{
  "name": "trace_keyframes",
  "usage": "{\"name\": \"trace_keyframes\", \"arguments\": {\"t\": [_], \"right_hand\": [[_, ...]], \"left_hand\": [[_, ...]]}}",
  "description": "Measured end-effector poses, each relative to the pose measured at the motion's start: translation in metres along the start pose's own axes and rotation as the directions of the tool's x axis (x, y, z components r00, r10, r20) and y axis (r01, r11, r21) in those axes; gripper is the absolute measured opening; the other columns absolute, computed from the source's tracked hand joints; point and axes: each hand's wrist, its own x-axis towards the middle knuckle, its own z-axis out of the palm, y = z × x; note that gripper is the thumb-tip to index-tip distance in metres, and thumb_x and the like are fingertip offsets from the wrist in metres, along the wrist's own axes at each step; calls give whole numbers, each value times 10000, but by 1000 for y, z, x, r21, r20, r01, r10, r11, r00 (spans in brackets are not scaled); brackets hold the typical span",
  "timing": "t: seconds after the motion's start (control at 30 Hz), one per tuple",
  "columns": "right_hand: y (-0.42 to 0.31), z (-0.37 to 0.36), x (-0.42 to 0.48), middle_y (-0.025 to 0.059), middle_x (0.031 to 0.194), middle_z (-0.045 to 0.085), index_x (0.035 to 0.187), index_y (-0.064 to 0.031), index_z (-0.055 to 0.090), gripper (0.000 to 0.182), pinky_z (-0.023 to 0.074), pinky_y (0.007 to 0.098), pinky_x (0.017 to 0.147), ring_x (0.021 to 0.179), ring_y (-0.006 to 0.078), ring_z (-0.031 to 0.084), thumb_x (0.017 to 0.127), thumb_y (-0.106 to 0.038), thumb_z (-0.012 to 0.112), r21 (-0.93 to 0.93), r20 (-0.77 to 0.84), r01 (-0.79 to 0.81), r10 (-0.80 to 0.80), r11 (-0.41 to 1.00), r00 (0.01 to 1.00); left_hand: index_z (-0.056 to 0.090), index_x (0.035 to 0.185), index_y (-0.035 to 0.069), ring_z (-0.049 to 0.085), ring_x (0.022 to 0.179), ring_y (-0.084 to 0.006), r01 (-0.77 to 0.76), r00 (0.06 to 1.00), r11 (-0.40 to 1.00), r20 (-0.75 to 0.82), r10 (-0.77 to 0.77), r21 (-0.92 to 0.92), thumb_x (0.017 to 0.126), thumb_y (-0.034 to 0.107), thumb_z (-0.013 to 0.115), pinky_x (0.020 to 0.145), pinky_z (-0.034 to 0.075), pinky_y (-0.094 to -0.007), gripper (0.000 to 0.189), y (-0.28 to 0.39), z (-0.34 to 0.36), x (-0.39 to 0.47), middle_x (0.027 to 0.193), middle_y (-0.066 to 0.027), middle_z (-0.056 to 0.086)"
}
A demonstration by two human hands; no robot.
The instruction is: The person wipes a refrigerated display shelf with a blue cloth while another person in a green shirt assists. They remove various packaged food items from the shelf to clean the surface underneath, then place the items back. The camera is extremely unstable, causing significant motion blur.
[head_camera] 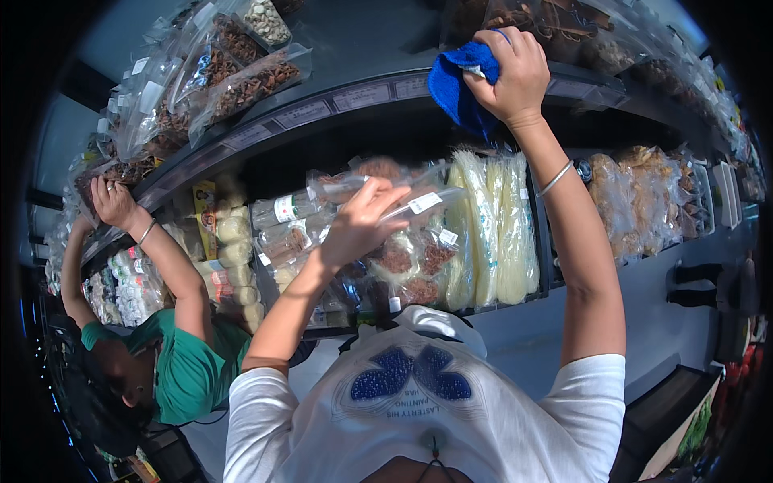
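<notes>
My right hand [513,72] grips a folded blue cloth [456,87] at the front edge of the upper shelf, over its label strip [362,96]. Lower down, my left hand [365,223] is at a clear plastic bag [423,202] with a white sticker, above the goods on the lower shelf. It is slightly blurred, and whether its fingers pinch the bag I cannot tell. Beneath it lie bags of reddish-brown dried goods [416,265]. To the right of these stand long bundles of pale dried noodles [492,229] in plastic.
Bags of star anise [232,78] lie at the upper shelf's left, bags of dried brown goods [561,30] at its right. A co-worker in a green shirt [193,368] reaches to the shelf at left. Bagged tan goods [628,193] fill the lower shelf at right, beyond a dark divider [540,241].
</notes>
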Motion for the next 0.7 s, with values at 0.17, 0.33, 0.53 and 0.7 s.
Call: {"name": "trace_keyframes", "arguments": {"t": [0.17, 0.33, 0.53, 0.7], "right_hand": [[-1, 0, -2, 63, 894, 577, 956, -132, 630, 415, 451, 378, 743, 834, 287, 553, 618, -364, 695, -2, 39, -29, 29, 1000, 999], [2, -2, 4, 62, 886, 566, 948, -136, 625, 443, 433, 378, 724, 826, 283, 544, 566, -334, 728, 48, 20, -61, 60, 997, 998], [-1, -3, 5, 67, 859, 539, 932, -127, 612, 436, 409, 380, 685, 791, 280, 524, 564, -338, 715, 71, 19, -57, 55, 996, 998], [-2, -5, 8, 70, 851, 535, 931, -130, 613, 436, 408, 380, 681, 792, 278, 525, 566, -341, 719, 87, 14, -70, 69, 994, 997]], "left_hand": [[599, 1223, 128, 634, 962, -223, 13, 968, 886, 215, -126, 463, 762, 77, 661, 703, 573, -286, 468, -46, 66, -38, 1218, -109, 568], [704, 998, 128, 648, 1017, -224, -185, 971, 865, -48, 234, 466, 696, 40, 692, 928, 513, -377, 316, -13, 5, 5, 1104, -80, 660], [298, 1463, 183, 171, 1398, -375, 266, 879, 530, -429, 211, 805, 617, 606, 766, 1094, 102, -621, 1055, 2, -157, 97, 1491, -193, 199], [215, 1488, 187, 115, 1405, -425, 442, 828, 376, -532, 179, 814, 637, 793, 612, 1021, 38, -732, 1118, -38, -216, 111, 1495, -287, 90]]}}
